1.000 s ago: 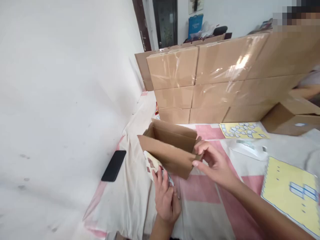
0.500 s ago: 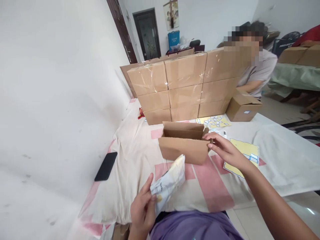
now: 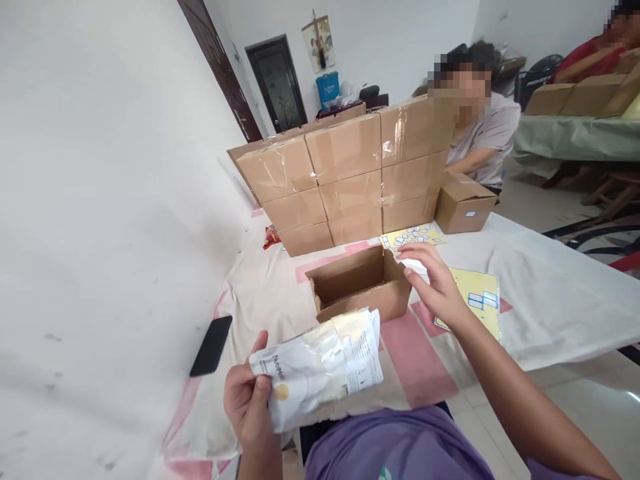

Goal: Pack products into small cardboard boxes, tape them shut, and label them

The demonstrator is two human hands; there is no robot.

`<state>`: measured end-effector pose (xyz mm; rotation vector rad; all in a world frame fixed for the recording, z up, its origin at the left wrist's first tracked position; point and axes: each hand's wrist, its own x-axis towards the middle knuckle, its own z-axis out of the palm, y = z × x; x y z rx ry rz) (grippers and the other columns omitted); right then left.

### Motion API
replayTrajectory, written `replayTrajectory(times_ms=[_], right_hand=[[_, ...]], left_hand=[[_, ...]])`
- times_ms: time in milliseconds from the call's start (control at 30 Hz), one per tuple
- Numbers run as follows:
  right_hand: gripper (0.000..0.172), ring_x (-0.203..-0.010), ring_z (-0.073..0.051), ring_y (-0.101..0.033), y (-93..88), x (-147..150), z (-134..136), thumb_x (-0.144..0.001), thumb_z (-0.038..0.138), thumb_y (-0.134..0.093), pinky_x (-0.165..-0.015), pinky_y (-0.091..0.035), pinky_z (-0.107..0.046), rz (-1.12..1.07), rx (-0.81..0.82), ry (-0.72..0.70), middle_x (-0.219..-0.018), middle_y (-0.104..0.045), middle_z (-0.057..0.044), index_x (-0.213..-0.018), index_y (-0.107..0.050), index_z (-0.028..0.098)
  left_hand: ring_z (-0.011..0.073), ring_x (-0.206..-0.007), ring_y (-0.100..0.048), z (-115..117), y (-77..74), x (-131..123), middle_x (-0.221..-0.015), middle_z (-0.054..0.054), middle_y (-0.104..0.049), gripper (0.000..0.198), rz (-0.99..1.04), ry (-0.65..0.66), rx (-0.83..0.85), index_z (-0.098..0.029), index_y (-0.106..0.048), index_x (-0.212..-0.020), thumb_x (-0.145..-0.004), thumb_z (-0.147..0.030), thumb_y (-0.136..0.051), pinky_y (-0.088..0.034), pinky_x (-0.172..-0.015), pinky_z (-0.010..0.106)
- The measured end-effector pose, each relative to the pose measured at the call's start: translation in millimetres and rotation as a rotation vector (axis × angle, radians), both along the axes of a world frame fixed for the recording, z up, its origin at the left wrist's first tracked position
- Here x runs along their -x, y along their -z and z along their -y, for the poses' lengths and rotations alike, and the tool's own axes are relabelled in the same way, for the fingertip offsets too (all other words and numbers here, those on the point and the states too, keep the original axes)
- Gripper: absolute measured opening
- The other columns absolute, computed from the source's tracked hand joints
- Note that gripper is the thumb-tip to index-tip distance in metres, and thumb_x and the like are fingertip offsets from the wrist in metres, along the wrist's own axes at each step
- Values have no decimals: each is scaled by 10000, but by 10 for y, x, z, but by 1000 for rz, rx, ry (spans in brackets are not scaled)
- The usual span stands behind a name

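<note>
My left hand point(image 3: 249, 399) grips one end of a white printed pouch point(image 3: 320, 365) and holds it level above the near table edge. Just beyond it stands a small open cardboard box point(image 3: 361, 287) with nothing visible inside. My right hand point(image 3: 434, 282) rests against the box's right end, fingers partly spread, holding nothing. A yellow sheet with small labels point(image 3: 477, 298) lies under and to the right of that hand.
Taped cardboard boxes point(image 3: 345, 180) are stacked at the far side, with another box point(image 3: 463, 212) beside them. A black phone point(image 3: 211, 346) lies near the wall on the left. Another person point(image 3: 483, 143) sits behind the stack. A second yellow label sheet point(image 3: 413, 235) lies farther back.
My left hand lifted the pouch from beside the box and brought it up toward me. The box turned slightly under my right hand, and my view rose and swung right.
</note>
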<state>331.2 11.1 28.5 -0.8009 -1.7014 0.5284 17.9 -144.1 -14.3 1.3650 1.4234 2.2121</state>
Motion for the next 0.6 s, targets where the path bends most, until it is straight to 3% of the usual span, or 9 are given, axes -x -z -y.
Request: replayTrajectory(times_ms=[67,167,233,300,400,533,600], right_hand=[[189,-1139,-258,-596,-187,106,204,-950,232,-569,-1018,-456,-471,78,-49,-165,-1157,-663,-76,-1097,-677,283],[169,-982,-214,-648,-456,292,391,-932,231,-621,-875,-511,-382,247,36,-473,-1049,-705,-50,-1079,-698,263],[84,-854,-178,-652,-570,398,400,-914,214,-647,-785,-502,-327,328,86,-566,-918,-714,-19,-959,-715,232],[108,-722,-141,-621,-633,457,352,-919,199,-636,-665,-464,-278,334,131,-599,-790,-695,4,-839,-707,203],[167,-675,-127,-604,-699,423,247,-935,243,-633,-588,-431,-254,235,164,-550,-769,-695,-5,-797,-707,184],[207,-713,-167,-639,-840,217,60,-924,371,-669,-616,-478,-293,22,109,-290,-767,-711,-23,-816,-730,206],[212,-711,-181,-645,-923,141,-63,-904,411,-692,-599,-479,-307,-22,47,-191,-763,-713,-23,-822,-741,222]], left_hand=[[291,-1041,-739,-49,-34,-40,-993,68,-788,199,-8,13,-13,-223,-565,-794,-850,-358,-698,-552,-708,321],[279,-1075,-729,-115,-79,-121,-1025,64,-791,217,-42,53,-29,-220,-573,-778,-852,-376,-706,-570,-751,327],[267,-1099,-720,-149,-96,-168,-1000,46,-794,206,-60,74,-47,-220,-583,-770,-856,-359,-709,-577,-807,337],[257,-1093,-721,-186,-102,-196,-1040,46,-789,191,-77,97,-54,-216,-593,-780,-869,-351,-695,-579,-822,336],[251,-1074,-723,-282,-100,-204,-1134,72,-764,196,-112,127,-65,-223,-616,-882,-910,-417,-625,-590,-813,348],[249,-1149,-680,-506,-129,-186,-1214,100,-717,224,-152,128,-45,-235,-616,-1087,-944,-400,-563,-586,-891,391],[268,-1242,-621,-632,-161,-183,-1294,119,-669,268,-277,135,36,-234,-602,-1176,-927,-335,-596,-567,-944,425]])
